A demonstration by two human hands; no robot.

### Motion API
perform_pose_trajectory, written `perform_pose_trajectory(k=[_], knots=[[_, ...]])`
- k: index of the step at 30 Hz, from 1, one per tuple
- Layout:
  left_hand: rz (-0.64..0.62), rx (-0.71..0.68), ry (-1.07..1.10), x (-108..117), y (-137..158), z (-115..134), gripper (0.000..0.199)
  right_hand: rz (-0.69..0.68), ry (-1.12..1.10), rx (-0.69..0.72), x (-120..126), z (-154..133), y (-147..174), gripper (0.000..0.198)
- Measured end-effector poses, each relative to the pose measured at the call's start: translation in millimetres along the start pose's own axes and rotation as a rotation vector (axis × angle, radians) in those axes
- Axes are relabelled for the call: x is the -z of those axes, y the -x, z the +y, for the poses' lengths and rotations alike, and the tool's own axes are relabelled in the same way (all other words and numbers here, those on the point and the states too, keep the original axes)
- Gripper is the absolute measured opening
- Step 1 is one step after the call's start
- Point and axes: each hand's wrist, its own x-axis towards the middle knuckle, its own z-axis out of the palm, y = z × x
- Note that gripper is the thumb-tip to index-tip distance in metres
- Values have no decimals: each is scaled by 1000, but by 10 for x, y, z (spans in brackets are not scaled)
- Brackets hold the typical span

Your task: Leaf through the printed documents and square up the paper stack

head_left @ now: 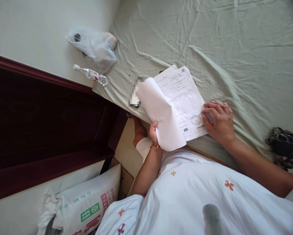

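As right hand point(220, 120) rests, left hand point(153, 133) curled, apparently gripping paper point(163, 116)

My printed white sheets point(183, 91) lie stacked at a slant before me on the pale green cloth point(237, 62). One turned page point(161, 114) curls leftward, blank side showing; beside it I see a round dark stamp point(195, 119) near the lower edge.

You get soft, diffuse, moderately bright light, its source out of view. The papers point(183, 101) and your white shirt point(197, 186) read brightest, while the dark wood panel point(38, 120) sinks toward black. Shadows in the wrinkles of the bedsheet point(237, 65) are gentle. You see wide-angle stretching near the edges, a darkened top right corner, blocky pixelation beside the papers, and print too small to read.
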Motion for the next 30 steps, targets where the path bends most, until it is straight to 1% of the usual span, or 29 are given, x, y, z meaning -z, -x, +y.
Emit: perform_pose_trajectory(k=[5, 7, 11, 20, 30], knots=[[3, -15, -2, 12, -10, -6, 49, 17, -17, -46, -20, 19, 8, 37], [-5, -19, -6, 16, -12, -7, 49, 22, -21, -65, -23, 22, 10, 41], [-1, -23, -10, 20, -15, -6, 48, 8, -19, -72, -23, 23, 11, 41], [30, -17, 15, -13, -4, -4, 48, 23, -27, -72, -24, 18, 12, 40], [-9, -49, 1, 18, -37, -12, 45, 46, -17, -35, -42, 35, 25, 37]])
